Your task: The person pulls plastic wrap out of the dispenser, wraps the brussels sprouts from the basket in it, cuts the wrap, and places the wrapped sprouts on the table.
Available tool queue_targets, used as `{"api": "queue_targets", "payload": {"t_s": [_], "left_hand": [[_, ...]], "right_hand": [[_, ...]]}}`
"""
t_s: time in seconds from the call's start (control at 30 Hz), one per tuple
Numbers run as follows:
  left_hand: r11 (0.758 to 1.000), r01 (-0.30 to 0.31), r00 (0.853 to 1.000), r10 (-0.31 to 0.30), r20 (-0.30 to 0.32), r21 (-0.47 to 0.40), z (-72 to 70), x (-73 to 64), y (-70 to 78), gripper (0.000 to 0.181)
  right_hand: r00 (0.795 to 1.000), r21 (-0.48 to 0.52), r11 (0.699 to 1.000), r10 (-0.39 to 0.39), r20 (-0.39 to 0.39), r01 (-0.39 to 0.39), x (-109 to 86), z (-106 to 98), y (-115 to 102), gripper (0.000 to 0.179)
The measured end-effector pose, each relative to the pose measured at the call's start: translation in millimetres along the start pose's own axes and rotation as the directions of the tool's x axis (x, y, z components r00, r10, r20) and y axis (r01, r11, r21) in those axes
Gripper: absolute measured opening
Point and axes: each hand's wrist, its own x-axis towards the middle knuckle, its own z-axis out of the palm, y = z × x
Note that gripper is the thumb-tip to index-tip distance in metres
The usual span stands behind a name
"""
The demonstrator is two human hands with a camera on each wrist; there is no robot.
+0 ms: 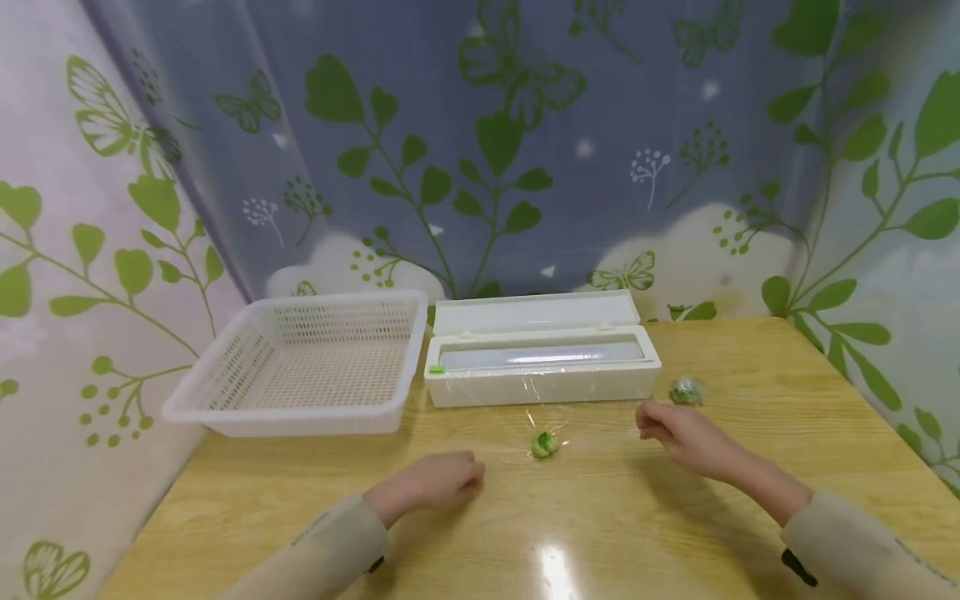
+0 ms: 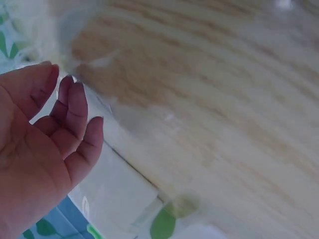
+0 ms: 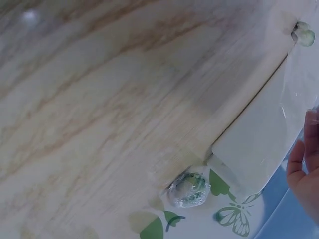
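A clear sheet of cling film (image 1: pixel 536 412) stretches from a white film dispenser (image 1: pixel 543 387) toward me. My left hand (image 1: pixel 442 481) pinches the film at its left side, and in the left wrist view the thumb and fingertips come together at its edge. On the other side my right hand (image 1: pixel 690 437) pinches the film near the dispenser's right end; the right wrist view shows only part of that hand. A small round green vegetable (image 1: pixel 544 444), like a Brussels sprout, sits between the hands, overlapped by the film. Just beyond my right hand lies a film-wrapped vegetable (image 1: pixel 685 391).
The dispenser's lid (image 1: pixel 536 312) stands raised at the back, with the film roll (image 1: pixel 536 356) inside. A white perforated plastic basket (image 1: pixel 337 371) stands at the back left of the wooden table (image 1: pixel 487 542). Patterned curtains (image 1: pixel 420 150) enclose the table's back and sides.
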Motion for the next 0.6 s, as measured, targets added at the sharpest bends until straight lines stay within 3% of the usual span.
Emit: {"api": "queue_targets", "payload": {"t_s": [0.13, 0.2, 0.33, 0.5, 0.6], "left_hand": [[0.997, 0.027, 0.999, -0.03, -0.034, -0.079, -2.6, 1.3, -3.5, 0.013], [0.994, 0.043, 0.999, -0.045, -0.022, -0.099, -2.1, 3.2, -3.2, 0.024], [0.995, 0.08, 0.997, -0.079, 0.015, -0.056, 1.7, 7.2, 1.2, 0.042], [0.993, 0.106, 0.994, -0.105, -0.024, 0.049, 8.0, 12.7, 3.3, 0.023], [0.988, 0.12, 0.992, -0.116, -0.041, 0.101, 8.9, 14.3, 2.4, 0.01]], "right_hand": [[1.0, 0.083, 0.996, -0.014, 0.013, 0.013, -1.7, -4, 5, 0.028], [1.0, 0.092, 0.996, -0.019, 0.011, 0.018, -2.5, -7, 6, 0.03], [0.994, 0.049, 0.993, -0.105, -0.038, 0.107, -2.1, -7, 6, 0.032], [0.96, -0.027, 0.967, -0.257, -0.109, 0.255, 1.5, -4, 9, 0.027], [0.967, -0.034, 0.97, -0.244, -0.079, 0.242, 1.3, -4, 9, 0.026]]}}
